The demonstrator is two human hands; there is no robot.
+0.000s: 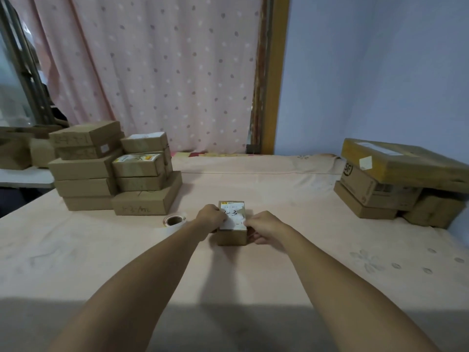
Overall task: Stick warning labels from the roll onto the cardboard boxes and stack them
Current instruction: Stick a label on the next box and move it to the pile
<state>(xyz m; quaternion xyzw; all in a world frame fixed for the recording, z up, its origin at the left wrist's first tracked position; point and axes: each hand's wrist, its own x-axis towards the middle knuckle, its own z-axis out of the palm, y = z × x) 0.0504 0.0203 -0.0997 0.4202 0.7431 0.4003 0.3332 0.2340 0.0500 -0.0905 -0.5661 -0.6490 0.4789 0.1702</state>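
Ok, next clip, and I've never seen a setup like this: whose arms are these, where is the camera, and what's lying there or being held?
There is no machine here. A person works with bare hands, and the single picture comes from a wide-angle camera worn on their head, looking forward and down. That is why both forearms reach in from the bottom edge.

The surface is covered with a pink cloth. In the middle stands a small cardboard box with a white label on top. The right hand grips the box's right side. The left hand rests at its top left edge by the label; whether it pinches anything is unclear. Just left of the box lies the label roll. Further left is a pile of boxes, and at the right another pile.
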